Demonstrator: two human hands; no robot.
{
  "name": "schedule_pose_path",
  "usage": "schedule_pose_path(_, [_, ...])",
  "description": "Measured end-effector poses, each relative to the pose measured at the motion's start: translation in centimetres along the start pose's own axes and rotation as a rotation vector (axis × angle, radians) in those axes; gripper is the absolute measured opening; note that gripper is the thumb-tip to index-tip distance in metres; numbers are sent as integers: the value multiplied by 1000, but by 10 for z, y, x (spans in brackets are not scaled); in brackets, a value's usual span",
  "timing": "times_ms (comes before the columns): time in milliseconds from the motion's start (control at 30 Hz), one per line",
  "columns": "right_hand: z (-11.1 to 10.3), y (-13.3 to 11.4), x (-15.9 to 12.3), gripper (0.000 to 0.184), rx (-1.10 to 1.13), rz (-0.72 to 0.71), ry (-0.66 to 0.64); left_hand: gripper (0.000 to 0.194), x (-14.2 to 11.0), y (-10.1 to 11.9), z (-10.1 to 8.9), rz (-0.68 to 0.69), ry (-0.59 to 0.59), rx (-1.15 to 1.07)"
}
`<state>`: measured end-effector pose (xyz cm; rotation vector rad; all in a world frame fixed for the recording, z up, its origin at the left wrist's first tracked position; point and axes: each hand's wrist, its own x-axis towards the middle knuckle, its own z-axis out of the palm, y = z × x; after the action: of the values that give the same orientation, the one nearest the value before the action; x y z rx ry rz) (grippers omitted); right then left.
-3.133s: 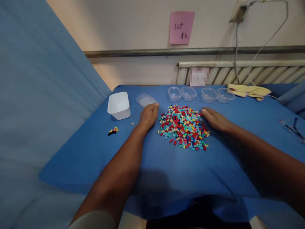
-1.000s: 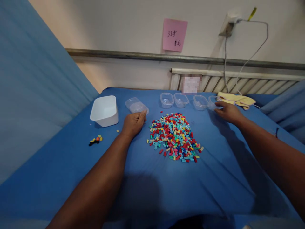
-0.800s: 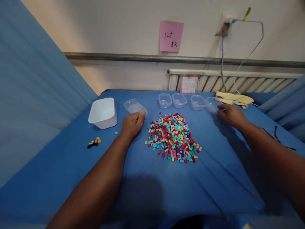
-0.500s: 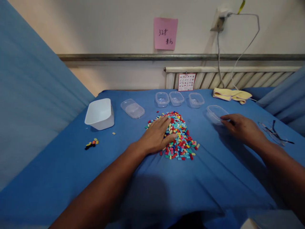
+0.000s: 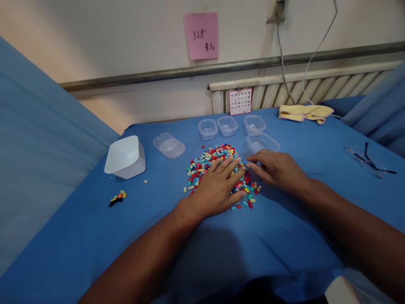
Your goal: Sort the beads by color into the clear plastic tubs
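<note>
A heap of small coloured building bricks [image 5: 202,162] in red, blue, yellow and green lies on the blue cloth. My left hand [image 5: 220,185] rests flat on the heap, fingers spread, hiding its middle. At the heap's right edge is my right hand [image 5: 275,169], its thumb and forefinger apart and nothing visible between them; the other fingers are curled under. Just behind the right hand sits a clear plastic tub [image 5: 263,141]. Three more clear tubs stand beyond the heap: one on the left [image 5: 208,129], one in the middle [image 5: 227,126] and one on the right [image 5: 255,123].
On the left are a white bin [image 5: 126,158], clear lids [image 5: 170,146], and a small cluster of yellow, orange and black bricks [image 5: 117,197]. Eyeglasses [image 5: 368,162] and a folded yellow cloth [image 5: 305,113] lie right. A radiator [image 5: 268,90] runs along the wall.
The clear tub by my right hand has moved left, close to the other tubs. My right hand has let it go and come to the heap. My left hand has spread the bricks leftward.
</note>
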<state>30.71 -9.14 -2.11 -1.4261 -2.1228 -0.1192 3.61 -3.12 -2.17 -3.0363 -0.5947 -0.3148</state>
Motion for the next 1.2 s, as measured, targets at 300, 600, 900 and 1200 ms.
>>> schedule_pose_path(300, [17, -20, -16, 21, 353, -6, -163, 69, 1, -29, -7, -257, -23, 61])
schedule_pose_path(600, [16, -17, -15, 20, 439, -18, -28, 75, -4, -31, -5, -313, 27, 22])
schedule_pose_path(900, [9, 4, -22, 31, 314, 62, -73, 60, 0, 16, -7, 265, -1, -97])
schedule_pose_path(1200, [5, 7, -23, 29, 322, 29, -115, 30, -6, -14, -16, 128, 176, -35])
